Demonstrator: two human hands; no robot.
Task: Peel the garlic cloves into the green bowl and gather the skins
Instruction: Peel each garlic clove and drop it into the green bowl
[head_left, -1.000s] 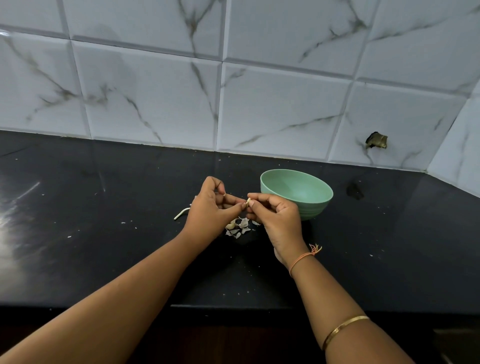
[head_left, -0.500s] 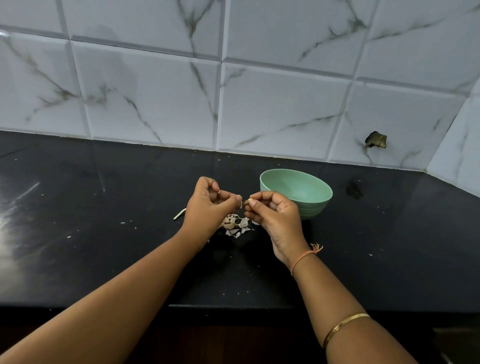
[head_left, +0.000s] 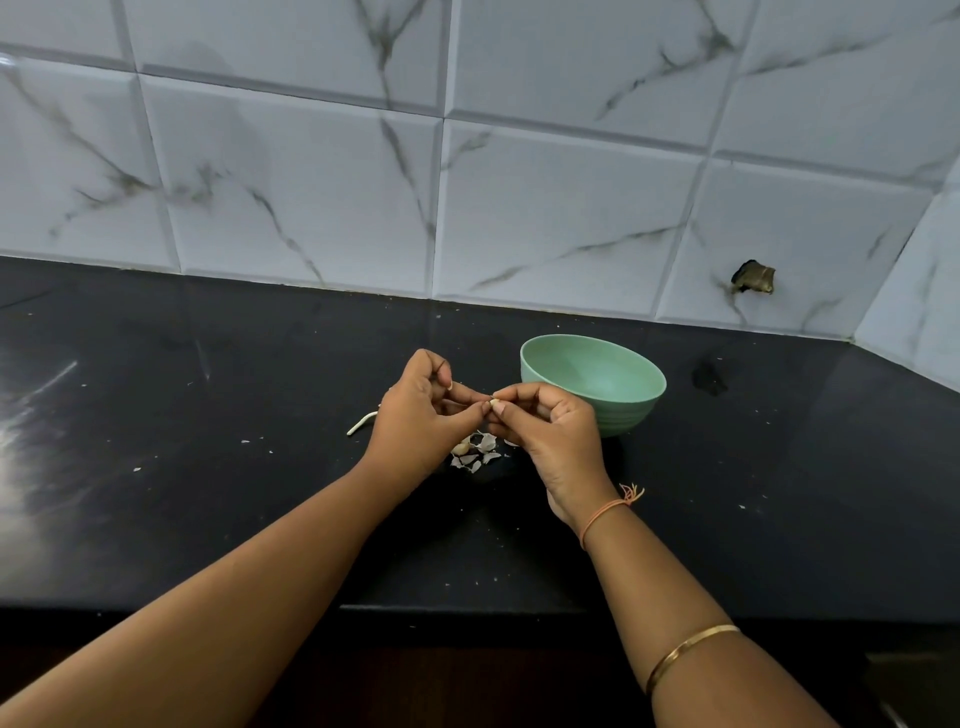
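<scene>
Here, clove (head_left: 494, 403) between left grip (head_left: 418, 415), right grip (head_left: 553, 431)

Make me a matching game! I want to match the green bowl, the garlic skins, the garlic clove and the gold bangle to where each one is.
Things:
1. green bowl
2. garlic skins
3. garlic clove
4. gold bangle

Places:
A. pinched between the left hand and the right hand
B. around the right forearm
C. standing on the counter beside the right hand
D. in a little pile on the counter, under the hands

Pairs: 1-C, 2-D, 3-A, 4-B
</scene>
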